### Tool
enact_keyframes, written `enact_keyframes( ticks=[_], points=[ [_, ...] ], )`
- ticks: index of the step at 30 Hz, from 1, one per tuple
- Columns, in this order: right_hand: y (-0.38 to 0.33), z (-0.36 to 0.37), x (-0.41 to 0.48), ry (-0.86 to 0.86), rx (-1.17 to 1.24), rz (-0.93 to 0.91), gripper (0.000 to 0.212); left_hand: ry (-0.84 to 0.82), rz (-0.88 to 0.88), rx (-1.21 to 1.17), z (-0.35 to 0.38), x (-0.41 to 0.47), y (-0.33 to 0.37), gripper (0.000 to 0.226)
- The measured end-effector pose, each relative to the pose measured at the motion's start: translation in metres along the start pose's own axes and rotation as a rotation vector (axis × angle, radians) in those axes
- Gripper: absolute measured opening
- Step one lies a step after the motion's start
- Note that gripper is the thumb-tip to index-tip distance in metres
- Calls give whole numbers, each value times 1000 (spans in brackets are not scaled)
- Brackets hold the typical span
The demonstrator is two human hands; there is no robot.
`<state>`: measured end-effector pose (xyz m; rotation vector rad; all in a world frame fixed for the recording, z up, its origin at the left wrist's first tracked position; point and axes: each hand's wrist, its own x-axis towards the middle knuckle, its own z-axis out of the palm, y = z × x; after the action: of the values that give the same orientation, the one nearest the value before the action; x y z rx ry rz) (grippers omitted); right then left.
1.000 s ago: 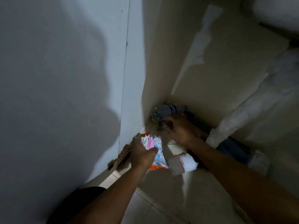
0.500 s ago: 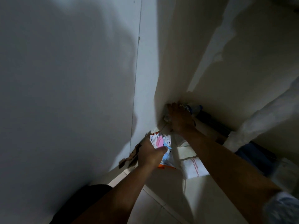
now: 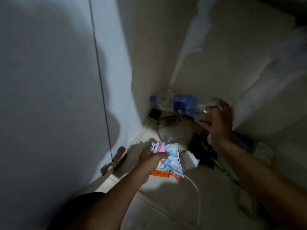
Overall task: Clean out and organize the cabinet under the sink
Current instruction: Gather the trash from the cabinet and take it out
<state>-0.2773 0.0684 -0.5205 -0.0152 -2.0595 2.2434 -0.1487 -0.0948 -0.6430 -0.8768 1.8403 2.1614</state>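
I am looking into the dim cabinet corner under the sink. My right hand (image 3: 216, 123) grips the base end of a clear plastic bottle (image 3: 179, 103) with a blue label and blue cap, lifted off the floor and lying sideways, cap pointing left. My left hand (image 3: 149, 159) holds a bunch of crumpled wrappers (image 3: 169, 156), white with pink, blue and orange print, just above the cabinet floor (image 3: 166, 196).
A pair of safety glasses (image 3: 167, 121) and a small dark object with a green edge (image 3: 154, 114) lie in the back corner. A white container (image 3: 190, 159), dark clutter (image 3: 202, 146), a green stick (image 3: 219, 166) and a wrapped white drain pipe (image 3: 265, 77) fill the right side.
My right hand has lifted the bottle out of the back corner and moved it right and up. The glasses beneath are now uncovered. My left hand keeps holding the wrappers.
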Motion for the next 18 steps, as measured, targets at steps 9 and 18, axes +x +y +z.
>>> enact_keyframes(
  ticks=[9,18],
  points=[
    [39,-47,-111,-101,340,499,51,64,-14,-79,29,1,-14,31],
    [77,-123,-134,-122,311,708,56,157,13,116,17,2,-13,37]
  ],
)
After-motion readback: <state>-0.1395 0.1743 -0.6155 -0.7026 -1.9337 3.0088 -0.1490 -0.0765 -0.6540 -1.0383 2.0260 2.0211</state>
